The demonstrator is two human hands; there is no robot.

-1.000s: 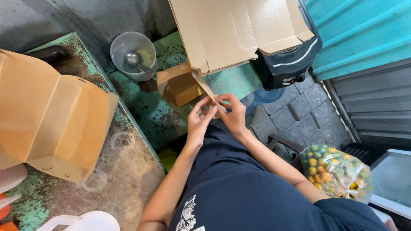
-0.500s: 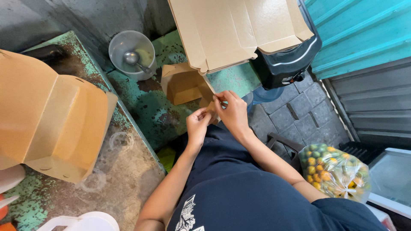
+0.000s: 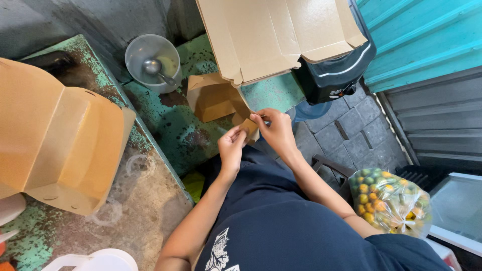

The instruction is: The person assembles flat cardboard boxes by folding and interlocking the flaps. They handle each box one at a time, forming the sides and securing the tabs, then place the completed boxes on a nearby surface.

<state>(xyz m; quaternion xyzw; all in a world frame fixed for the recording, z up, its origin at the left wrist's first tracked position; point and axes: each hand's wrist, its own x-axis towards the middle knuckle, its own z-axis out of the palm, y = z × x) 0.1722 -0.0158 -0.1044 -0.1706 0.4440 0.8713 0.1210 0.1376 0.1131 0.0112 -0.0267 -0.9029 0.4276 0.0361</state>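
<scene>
1. the left hand (image 3: pixel 232 148) is raised over the edge of the worn green-painted tabletop (image 3: pixel 165 125), its grip pinched closed on the lower flap of a small brown folded cardboard box (image 3: pixel 216 98).
2. the right hand (image 3: pixel 275 131) is just beside it, thumb and forefinger nipped shut on the same flap's tip, so the two hands nearly touch.
3. the small brown box lies on its side on the tabletop, its body resting on the green surface while the held flap reaches off the edge toward the person.
4. just behind it stands a large open flat cardboard carton (image 3: pixel 281 37), flaps spread, leaning over a black appliance (image 3: pixel 334 75).
5. left of the box is a clear round plastic bowl (image 3: pixel 150 62) with a metal spoon (image 3: pixel 155 69) inside it.
6. at far left, a stack of bigger tan folded cardboard boxes (image 3: pixel 60 145) lies on the tabletop.
7. at lower right, well apart from the hands, a clear plastic bag of small green and orange fruit (image 3: pixel 389 200) is beside the person's arm.
</scene>
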